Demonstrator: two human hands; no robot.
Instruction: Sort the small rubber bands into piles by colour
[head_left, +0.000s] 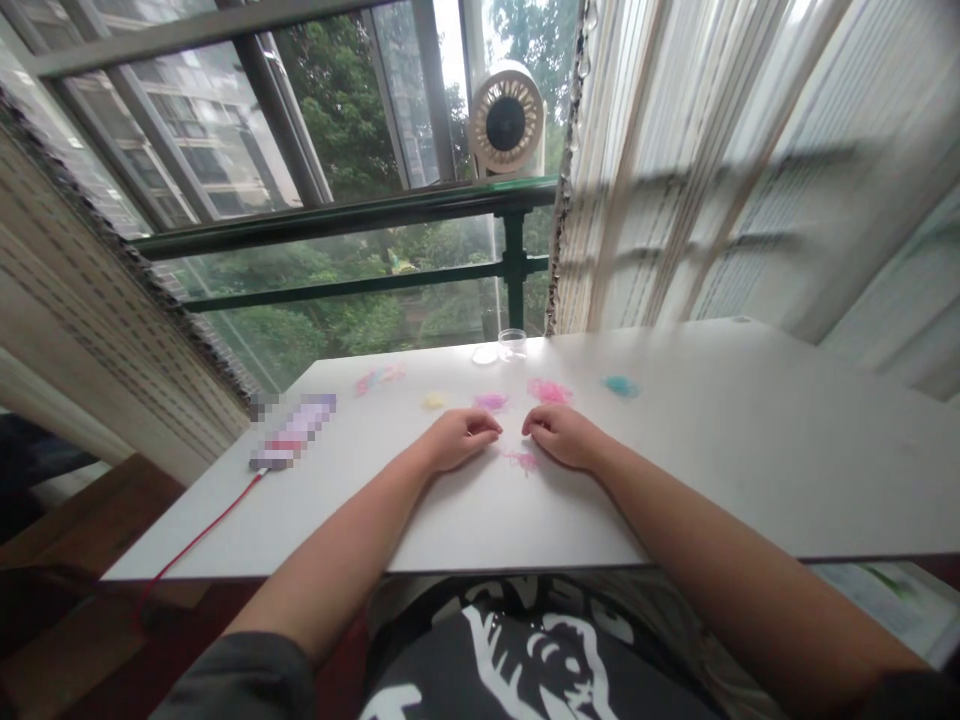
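Observation:
My left hand (463, 439) rests on the white table (337, 520), fingers curled in and the thumb close to the forefinger. Facing it across a small gap, my right hand (562, 436) is also closed, its fingertips bent down toward the tabletop. Whether either holds something tiny cannot be made out. Just below the gap lies a small scatter of pink bits (523, 461) that look like little rubber bands. Beyond the hands are a bright pink pile (550, 391) by the right one and a purple pile (491, 401) by the left one.
Farther left lie a yellow pile (434, 400) and a mixed pastel pile (380, 378); a teal pile (621, 386) is at right. A clear round tub (512, 345) and lid (484, 355) stand at the back edge. A blurred-out phone (296, 430) trails a red cable (210, 527).

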